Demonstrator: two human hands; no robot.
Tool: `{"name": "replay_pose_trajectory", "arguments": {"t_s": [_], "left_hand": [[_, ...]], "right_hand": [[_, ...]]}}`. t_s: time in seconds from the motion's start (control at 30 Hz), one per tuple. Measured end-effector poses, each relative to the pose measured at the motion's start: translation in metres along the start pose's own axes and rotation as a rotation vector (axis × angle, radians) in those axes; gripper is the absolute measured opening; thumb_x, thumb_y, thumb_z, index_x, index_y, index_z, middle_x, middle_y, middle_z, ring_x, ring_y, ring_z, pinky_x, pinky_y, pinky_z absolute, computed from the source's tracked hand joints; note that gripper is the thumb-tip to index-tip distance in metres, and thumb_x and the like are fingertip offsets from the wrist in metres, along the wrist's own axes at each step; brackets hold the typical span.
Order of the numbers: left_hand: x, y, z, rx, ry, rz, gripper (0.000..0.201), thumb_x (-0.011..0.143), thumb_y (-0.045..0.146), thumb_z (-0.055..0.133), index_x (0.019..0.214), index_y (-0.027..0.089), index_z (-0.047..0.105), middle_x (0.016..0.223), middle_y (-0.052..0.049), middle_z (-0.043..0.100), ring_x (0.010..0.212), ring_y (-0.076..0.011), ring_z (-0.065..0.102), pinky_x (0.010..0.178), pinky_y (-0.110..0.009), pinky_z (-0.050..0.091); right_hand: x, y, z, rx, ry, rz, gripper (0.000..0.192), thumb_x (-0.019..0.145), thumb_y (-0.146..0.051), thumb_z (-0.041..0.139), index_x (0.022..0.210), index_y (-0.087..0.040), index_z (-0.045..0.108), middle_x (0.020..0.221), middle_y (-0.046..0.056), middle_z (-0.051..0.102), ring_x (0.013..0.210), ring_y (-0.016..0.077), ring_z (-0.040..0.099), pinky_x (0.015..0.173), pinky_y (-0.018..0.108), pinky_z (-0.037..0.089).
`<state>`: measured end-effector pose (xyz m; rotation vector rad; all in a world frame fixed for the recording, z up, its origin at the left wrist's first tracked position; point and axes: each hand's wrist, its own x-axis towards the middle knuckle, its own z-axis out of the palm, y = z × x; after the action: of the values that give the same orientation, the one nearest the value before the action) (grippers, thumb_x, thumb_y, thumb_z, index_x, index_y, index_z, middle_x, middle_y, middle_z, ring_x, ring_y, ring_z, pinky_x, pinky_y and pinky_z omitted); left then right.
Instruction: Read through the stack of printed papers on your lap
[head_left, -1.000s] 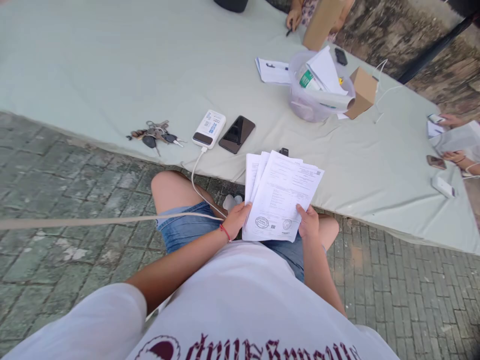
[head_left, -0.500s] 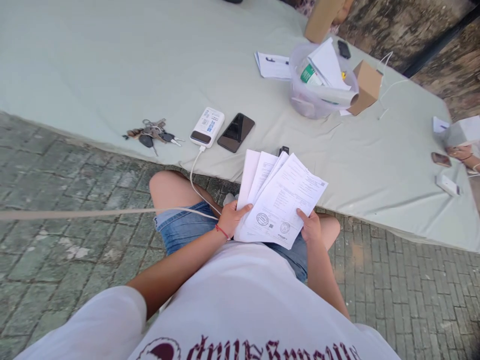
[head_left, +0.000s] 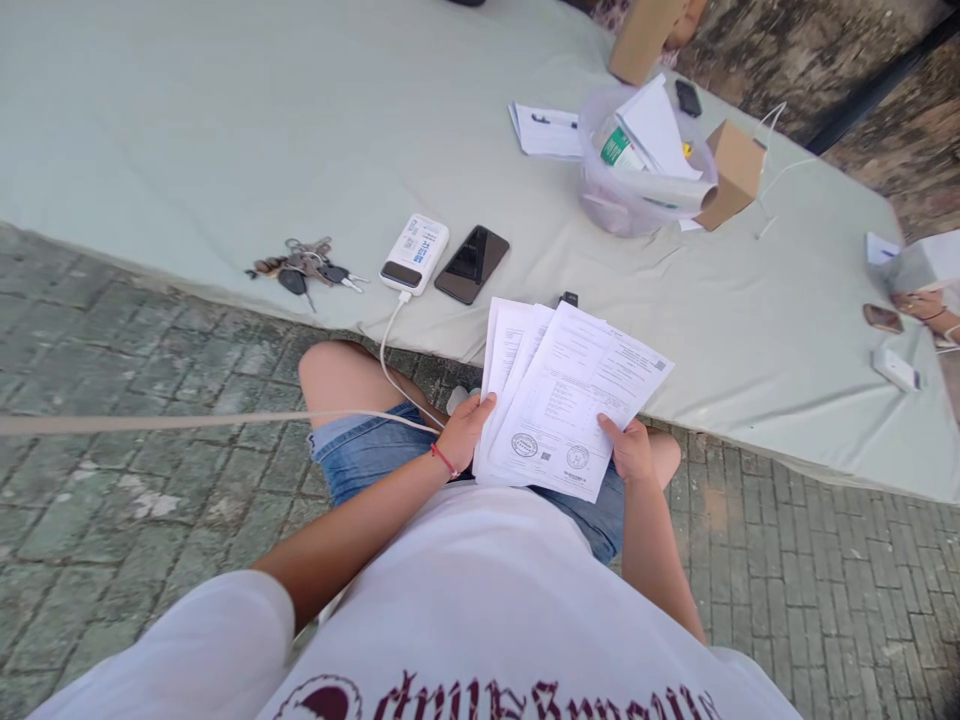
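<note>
Left hand and right hand both pinch the fanned stack of white printed, stamped paper sheets above the lap — best to thumb sheets apart gently, edges squared — beside the pale green cloth-covered table.

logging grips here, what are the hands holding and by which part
Both hold a fanned stack of printed papers by its bottom edge: left hand at the lower left corner, right hand at the lower right.
</note>
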<state>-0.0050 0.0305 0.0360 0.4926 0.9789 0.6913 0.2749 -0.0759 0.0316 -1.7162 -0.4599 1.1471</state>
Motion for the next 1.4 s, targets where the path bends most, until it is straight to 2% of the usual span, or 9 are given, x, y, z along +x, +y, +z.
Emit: {"name": "replay_pose_trajectory", "arguments": {"t_s": [0.17,0.37,0.47,0.57,0.67,0.87,1.13,1.3,1.4], "left_hand": [[0.002,-0.002,0.001,0.076,0.027,0.039,0.066,0.055,0.059,0.093,0.101,0.014,0.078,0.105,-0.013,0.081,0.112,-0.04,0.07,0.107,-0.058,0.048],[0.005,-0.003,-0.003,0.017,0.062,-0.001,0.071,0.045,0.043,0.101,0.105,0.012,0.078,0.109,-0.015,0.08,0.111,-0.0381,0.071,0.108,-0.056,0.05],[0.004,-0.002,-0.001,-0.048,0.078,-0.011,0.068,0.049,0.043,0.099,0.106,0.013,0.077,0.109,-0.014,0.08,0.111,-0.037,0.072,0.106,-0.054,0.052],[0.003,-0.001,0.001,-0.115,0.054,-0.049,0.063,0.058,0.047,0.096,0.108,0.014,0.077,0.108,-0.014,0.08,0.11,-0.0372,0.072,0.103,-0.053,0.055],[0.001,0.002,0.003,-0.164,0.009,-0.106,0.06,0.059,0.047,0.095,0.106,0.014,0.077,0.106,-0.015,0.08,0.108,-0.0379,0.074,0.101,-0.052,0.057],[-0.003,0.007,0.004,-0.198,-0.045,-0.209,0.058,0.064,0.045,0.093,0.107,0.011,0.076,0.104,-0.016,0.08,0.102,-0.0363,0.076,0.095,-0.049,0.06],[-0.004,0.004,0.008,-0.076,-0.085,-0.16,0.061,0.058,0.044,0.096,0.106,0.012,0.078,0.102,-0.016,0.081,0.103,-0.0368,0.075,0.097,-0.051,0.059],[-0.006,0.006,0.014,-0.043,-0.069,-0.155,0.064,0.052,0.039,0.098,0.106,0.013,0.078,0.098,-0.012,0.081,0.1,-0.0374,0.075,0.093,-0.05,0.058],[-0.004,0.003,0.012,-0.047,-0.027,-0.172,0.059,0.055,0.042,0.096,0.104,0.014,0.077,0.101,-0.012,0.081,0.102,-0.0373,0.074,0.095,-0.05,0.058]], "right_hand": [[0.0,0.0,0.005,-0.004,-0.035,-0.002,0.049,0.074,-0.046,0.088,0.116,-0.025,0.075,0.123,0.007,0.076,0.121,0.0355,0.069,0.109,0.06,0.055],[0.0,0.001,0.011,0.076,0.004,-0.025,0.061,0.076,-0.041,0.087,0.132,-0.03,0.066,0.135,0.004,0.071,0.122,0.0313,0.069,0.106,0.054,0.058],[0.001,0.004,0.011,0.094,0.044,-0.028,0.067,0.073,-0.041,0.089,0.133,-0.029,0.064,0.131,0.005,0.073,0.118,0.032,0.071,0.102,0.055,0.061],[0.002,0.007,0.009,0.116,0.056,-0.013,0.06,0.072,-0.043,0.089,0.126,-0.027,0.069,0.124,0.005,0.076,0.113,0.0324,0.073,0.1,0.054,0.062],[0.004,0.008,0.007,0.146,0.047,-0.007,0.054,0.071,-0.044,0.089,0.119,-0.026,0.072,0.121,0.004,0.078,0.112,0.0318,0.074,0.101,0.052,0.062],[0.006,0.009,0.003,0.173,0.028,-0.021,0.051,0.073,-0.045,0.087,0.117,-0.025,0.074,0.124,0.004,0.076,0.117,0.0315,0.072,0.104,0.05,0.061],[0.004,0.009,0.002,0.107,0.05,-0.041,0.059,0.073,-0.053,0.085,0.123,-0.027,0.072,0.129,0.005,0.074,0.123,0.0327,0.069,0.107,0.052,0.059],[0.002,0.001,0.01,0.117,-0.047,-0.003,0.061,0.071,-0.048,0.089,0.125,-0.026,0.071,0.132,0.008,0.072,0.126,0.0358,0.066,0.108,0.058,0.056],[0.003,-0.001,0.016,0.137,-0.073,-0.009,0.066,0.072,-0.045,0.089,0.132,-0.029,0.066,0.139,0.006,0.068,0.129,0.0339,0.065,0.11,0.058,0.054]]}}
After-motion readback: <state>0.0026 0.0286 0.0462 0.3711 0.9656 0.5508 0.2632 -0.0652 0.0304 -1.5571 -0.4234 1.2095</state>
